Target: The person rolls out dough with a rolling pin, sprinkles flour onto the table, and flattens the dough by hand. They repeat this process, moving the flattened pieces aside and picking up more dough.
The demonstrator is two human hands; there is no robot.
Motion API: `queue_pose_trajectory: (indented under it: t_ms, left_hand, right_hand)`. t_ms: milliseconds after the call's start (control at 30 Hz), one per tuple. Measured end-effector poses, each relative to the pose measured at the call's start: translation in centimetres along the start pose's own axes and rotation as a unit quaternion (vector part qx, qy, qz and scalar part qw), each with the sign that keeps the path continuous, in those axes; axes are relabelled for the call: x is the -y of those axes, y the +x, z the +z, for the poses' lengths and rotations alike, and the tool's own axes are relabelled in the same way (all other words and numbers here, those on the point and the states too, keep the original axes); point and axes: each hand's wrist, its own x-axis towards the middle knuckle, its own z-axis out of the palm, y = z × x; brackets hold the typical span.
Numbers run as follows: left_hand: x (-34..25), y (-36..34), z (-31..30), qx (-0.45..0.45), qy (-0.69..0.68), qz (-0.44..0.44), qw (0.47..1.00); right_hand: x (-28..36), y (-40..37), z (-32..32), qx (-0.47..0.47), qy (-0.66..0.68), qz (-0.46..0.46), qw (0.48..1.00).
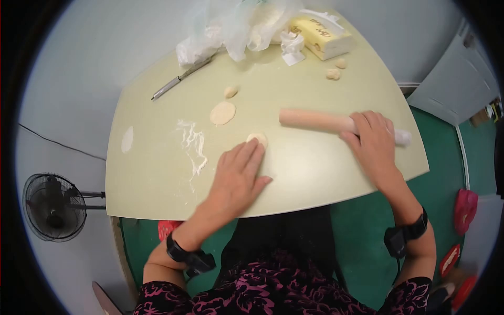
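My left hand (238, 176) lies with fingers stretched out and thumb apart, its fingertips on a small flattened piece of dough (257, 139). The fingers cover part of that piece. On the right, my right hand (374, 142) is wrapped over a wooden rolling pin (312, 119), near its right end. The pin lies across the table, slightly blurred. Beyond my left hand are a thin round dough wrapper (223, 113) and a small dough ball (231, 92). White flour (194, 147) is streaked to the left of that hand.
At the back stand plastic bags (252, 26), a crumpled tissue (292, 47) and a yellow tissue pack (323, 37). Two dough lumps (333, 74) sit before the pack. A slim grey tool (181, 79) lies back left. A black fan (54, 207) is beside the table (142, 184).
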Motion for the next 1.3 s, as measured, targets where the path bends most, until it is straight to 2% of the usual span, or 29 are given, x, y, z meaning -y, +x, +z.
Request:
queue_pose_trajectory:
  t_ms: [133, 300, 467, 633, 733, 800, 933, 1033, 1133, 1233, 1300]
  left_hand:
    - [-0.6, 1.0, -1.3, 0.041, -0.033, -0.052, 0.997]
    - [0.6, 0.8, -2.5, 0.095, -0.065, -0.043, 0.992]
    - [-0.4, 0.4, -2.9, 0.094, -0.086, -0.086, 0.988]
    - [-1.5, -1.1, -2.3, 0.086, -0.097, -0.122, 0.984]
    - [-1.9, -1.9, -2.1, 0.085, -0.096, -0.133, 0.983]
    - [-1.8, -1.9, -2.2, 0.082, -0.108, -0.141, 0.981]
    - [-1.4, -1.7, -3.2, 0.144, -0.134, -0.160, 0.967]
    - [-0.3, -1.4, -3.9, 0.179, -0.142, -0.146, 0.963]
    - [1.0, -1.7, -4.3, 0.196, -0.152, -0.138, 0.959]
    - [2.6, -1.8, -5.0, 0.192, -0.197, -0.152, 0.949]
    - [3.8, -2.0, -5.5, 0.206, -0.244, -0.170, 0.932]
  right_hand:
    - [0.4, 0.5, -0.5, 0.031, 0.007, 0.014, 0.999]
    - [1.3, 1.6, 0.1, 0.066, 0.026, 0.012, 0.997]
    - [4.1, 3.3, 1.5, 0.090, 0.047, 0.027, 0.994]
    - [9.3, 3.6, 1.5, 0.112, 0.133, -0.030, 0.984]
    - [10.3, 3.7, 1.6, 0.112, 0.115, -0.037, 0.986]
    - [10.3, 3.6, 1.7, 0.150, 0.127, -0.028, 0.980]
    - [10.1, 3.3, 1.3, 0.194, 0.085, -0.053, 0.976]
    - [10.0, 6.0, 2.1, 0.172, 0.013, -0.047, 0.984]
    - [10.3, 7.5, 1.6, 0.229, 0.009, -0.032, 0.973]
    - [10.8, 3.9, 0.3, 0.284, 0.022, -0.066, 0.956]
    - [11.3, 3.2, -0.2, 0.289, 0.021, -0.066, 0.955]
